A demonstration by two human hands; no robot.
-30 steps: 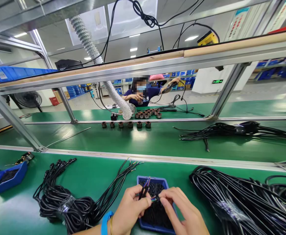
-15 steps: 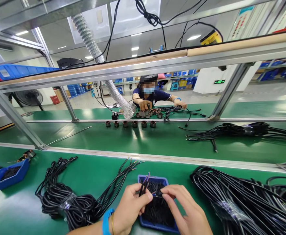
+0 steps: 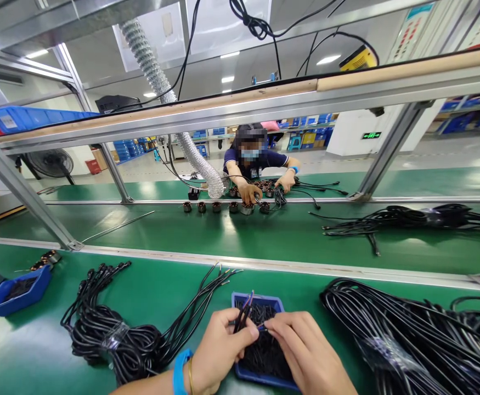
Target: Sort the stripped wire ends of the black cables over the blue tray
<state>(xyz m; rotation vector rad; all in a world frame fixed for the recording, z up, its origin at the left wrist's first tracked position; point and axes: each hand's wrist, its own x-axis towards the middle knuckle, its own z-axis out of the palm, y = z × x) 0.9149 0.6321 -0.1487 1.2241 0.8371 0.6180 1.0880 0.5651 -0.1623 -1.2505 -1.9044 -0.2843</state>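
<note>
My left hand (image 3: 219, 343) is closed around several black cables (image 3: 243, 317), whose coloured wire ends stick up past the fingers. One cable's red and blue wire ends (image 3: 261, 327) point to the right between my hands. My right hand (image 3: 301, 345) pinches at these wire ends, thumb and forefinger together. A short black tube at those fingertips is mostly covered by them. Below both hands sits a blue bin (image 3: 260, 378) holding many short black tubes (image 3: 266, 354).
Bundled black cables (image 3: 114, 334) lie left, a larger cable bundle (image 3: 391, 334) right. Another blue bin (image 3: 21, 302) stands far left. Beyond the metal rail (image 3: 207, 261), copper-wound motor stators (image 3: 216, 207) line a green belt. A co-worker's hand (image 3: 251, 193) touches one stator.
My right fingertips have moved left, closer to my left thumb, covering the tube. The stators and cables on the belt have shifted right. The co-worker's hand has come forward to the stator row.
</note>
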